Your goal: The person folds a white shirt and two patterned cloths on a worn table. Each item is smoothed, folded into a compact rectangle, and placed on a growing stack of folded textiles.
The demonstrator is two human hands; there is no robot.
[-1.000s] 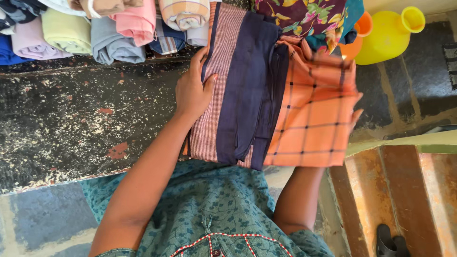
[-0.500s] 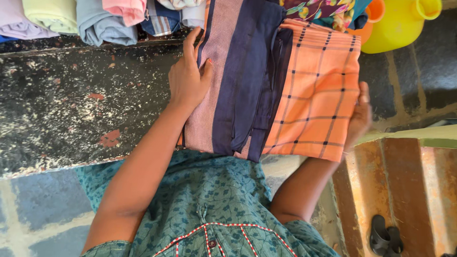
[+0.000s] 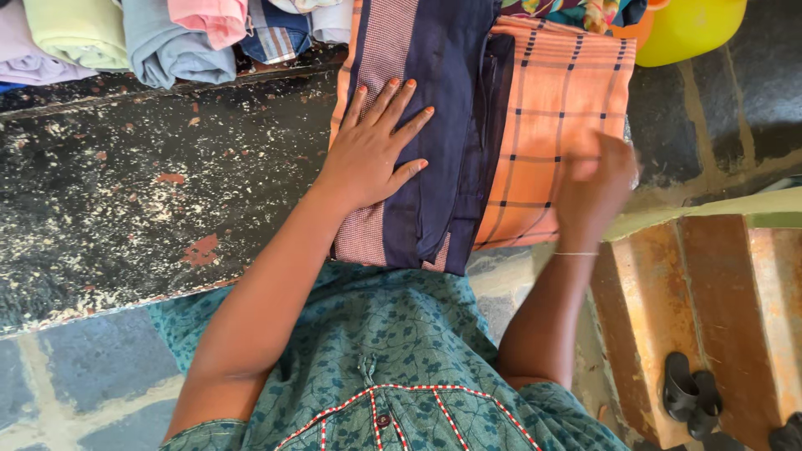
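Our left hand [image 3: 372,146] lies flat, fingers spread, on the folded navy-and-maroon cloth [image 3: 434,125] on the dark ledge [image 3: 150,175]. Our right hand [image 3: 595,188] rests blurred on the orange checked cloth [image 3: 551,92]; finger state indeterminate.

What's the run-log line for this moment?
left hand: flat on folded cloth | right hand: blurred, on cloth's orange checked part | surface: dark speckled ledge | behind: folded clothes

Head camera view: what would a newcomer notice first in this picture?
First the folded cloth in the middle, orange check with dark navy and fine maroon bands, lying on the worn black slab. The left hand presses flat on it, while the right hand, blurred, touches its orange edge. Rolled pastel clothes line the top left.
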